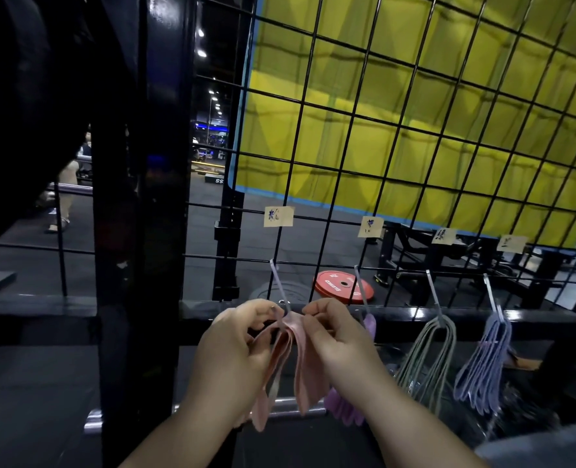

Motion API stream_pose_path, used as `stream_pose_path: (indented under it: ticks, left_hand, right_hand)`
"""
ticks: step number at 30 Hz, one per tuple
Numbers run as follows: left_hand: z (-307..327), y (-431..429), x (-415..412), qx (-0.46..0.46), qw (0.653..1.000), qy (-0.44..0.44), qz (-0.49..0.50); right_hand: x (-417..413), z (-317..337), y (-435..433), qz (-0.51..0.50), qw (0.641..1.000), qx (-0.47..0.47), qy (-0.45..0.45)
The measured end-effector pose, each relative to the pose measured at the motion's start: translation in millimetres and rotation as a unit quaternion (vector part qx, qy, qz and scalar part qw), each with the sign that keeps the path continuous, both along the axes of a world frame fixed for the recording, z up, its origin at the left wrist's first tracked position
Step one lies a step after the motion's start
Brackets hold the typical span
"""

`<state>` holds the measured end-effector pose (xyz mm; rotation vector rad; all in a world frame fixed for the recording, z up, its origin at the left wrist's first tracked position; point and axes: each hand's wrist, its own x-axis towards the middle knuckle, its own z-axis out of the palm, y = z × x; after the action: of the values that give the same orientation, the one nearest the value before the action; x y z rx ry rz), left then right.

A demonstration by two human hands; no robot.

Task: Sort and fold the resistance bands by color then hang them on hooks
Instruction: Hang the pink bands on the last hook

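A black wire grid (300, 102) fronts a blue-edged yellow wall (374, 143) beside a thick black post (165, 130), with a red weight plate (342, 286) on the dark floor (296, 244) under distant ceiling lights (201, 53).

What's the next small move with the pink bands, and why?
Probably seat the fold of the pink bands on the leftmost hook, then let go. Both the left hand and right hand pinch the bunch right at the hook's tip; purple bands, grey bands and blue bands already hang beside it.
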<state>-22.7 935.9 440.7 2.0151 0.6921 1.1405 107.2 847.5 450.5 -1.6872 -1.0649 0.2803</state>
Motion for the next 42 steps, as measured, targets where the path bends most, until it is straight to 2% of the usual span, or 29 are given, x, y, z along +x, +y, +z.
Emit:
stream_pose_path:
  ticks: [4, 12, 19, 25, 32, 36, 42]
  left_hand:
    - [-1.8, -5.9, -2.4, -0.068, 0.993, -0.052, -0.082]
    - [7.4, -10.8, -2.5, -0.163, 0.963, -0.139, -0.163]
    - [4.4, -11.0, -1.4, -0.191, 0.954, -0.154, -0.170]
    - [3.6, -6.8, -3.1, -0.172, 0.961, -0.133, -0.169]
    - [6.0, -6.3, -1.0, -0.283, 0.910, -0.212, -0.218]
    - [8.5, -5.8, 3.0, -0.286, 0.914, -0.212, -0.196]
    - [7.4, -2.5, 7.8, -0.281, 0.934, -0.176, -0.136]
  right_hand:
    - [-2.9, -5.7, -0.9, -0.015, 1.000, -0.024, -0.003]
    - [0.0, -8.6, -2.9, -0.012, 0.999, -0.038, 0.035]
    - [-6.1, -9.3, 7.8, 0.037, 0.993, -0.042, 0.105]
    - [-5.2, -11.1, 12.9, 0.010, 0.991, -0.029, 0.133]
    - [-8.5, -10.0, 11.3, 0.021, 0.983, -0.014, 0.182]
    - [-9.7, -6.8, 8.5, 0.027, 0.978, -0.010, 0.204]
    - [-13.1, -5.7, 11.9, 0.019, 0.985, -0.040, 0.169]
